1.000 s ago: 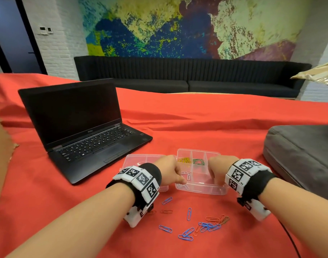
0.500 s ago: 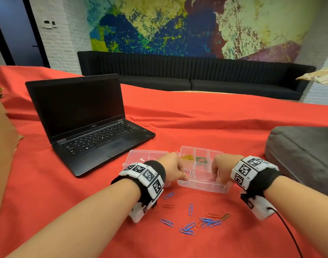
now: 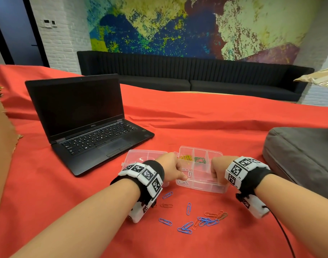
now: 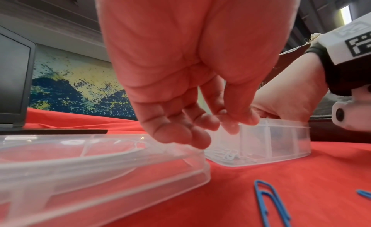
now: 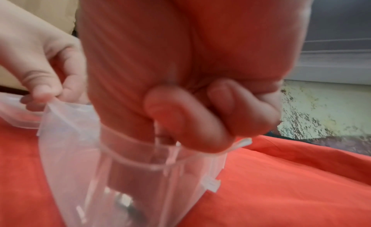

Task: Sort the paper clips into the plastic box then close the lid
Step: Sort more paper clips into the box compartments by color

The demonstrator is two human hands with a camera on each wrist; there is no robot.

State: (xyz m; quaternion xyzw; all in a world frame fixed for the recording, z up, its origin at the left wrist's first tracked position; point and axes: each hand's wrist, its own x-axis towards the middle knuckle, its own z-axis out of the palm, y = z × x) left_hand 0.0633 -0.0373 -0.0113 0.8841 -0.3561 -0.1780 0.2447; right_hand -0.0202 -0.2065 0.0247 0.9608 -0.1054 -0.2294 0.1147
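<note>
Both hands sit at the plastic box (image 3: 200, 186): the left hand (image 3: 171, 167) pinches its left rim, and the right hand (image 3: 218, 169) curls over its right rim. The loose paper clips (image 3: 202, 220) lie on the cloth just near of the box, between both wrists and about as close to either.

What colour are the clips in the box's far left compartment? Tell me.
Yellow clips, clearest in the head view.

A red cloth (image 3: 206, 123) covers the whole surface and lies in soft folds toward the far side. On it, at the left, stands an open black laptop (image 3: 88, 123) with a dark screen. Near the middle sits a clear plastic box (image 3: 200, 185) with its lid (image 3: 140, 157) folded flat to the left. Loose blue and orange paper clips (image 3: 196, 218) lie scattered on the cloth just in front of the box. A grey cushion (image 3: 301, 157) rests at the right edge.
</note>
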